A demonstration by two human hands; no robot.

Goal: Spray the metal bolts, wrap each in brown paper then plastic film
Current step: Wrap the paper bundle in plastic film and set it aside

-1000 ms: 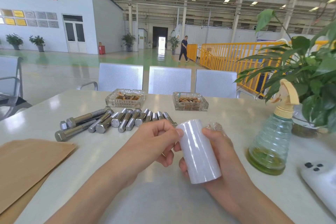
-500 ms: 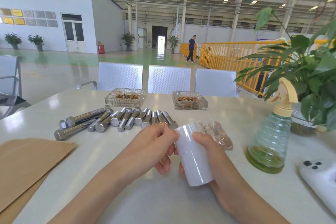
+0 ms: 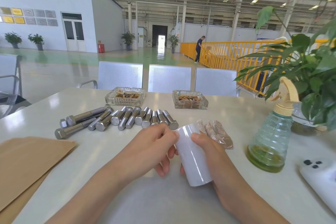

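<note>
My right hand (image 3: pixel 205 147) grips a white roll of plastic film (image 3: pixel 192 158) just above the table, thumb on its upper part. My left hand (image 3: pixel 154 145) pinches at the roll's upper left edge with curled fingers. Several bare metal bolts (image 3: pixel 116 119) lie in a row on the table behind my hands. Wrapped bolts in brown paper and film (image 3: pixel 216 132) lie just behind the roll to the right. Sheets of brown paper (image 3: pixel 31 162) lie at the left. A green spray bottle (image 3: pixel 269 142) stands at the right.
Two glass ashtrays (image 3: pixel 125 96) (image 3: pixel 190 99) sit at the table's far side. A potted plant (image 3: pixel 312 78) stands at the far right and a white phone (image 3: pixel 320 178) lies at the right edge. Three metal chairs (image 3: pixel 169 78) stand behind the table.
Both hands and the roll have sunk a little toward the table and nearer to me, which uncovers the wrapped bolts behind. My left fingers keep picking at the roll's edge.
</note>
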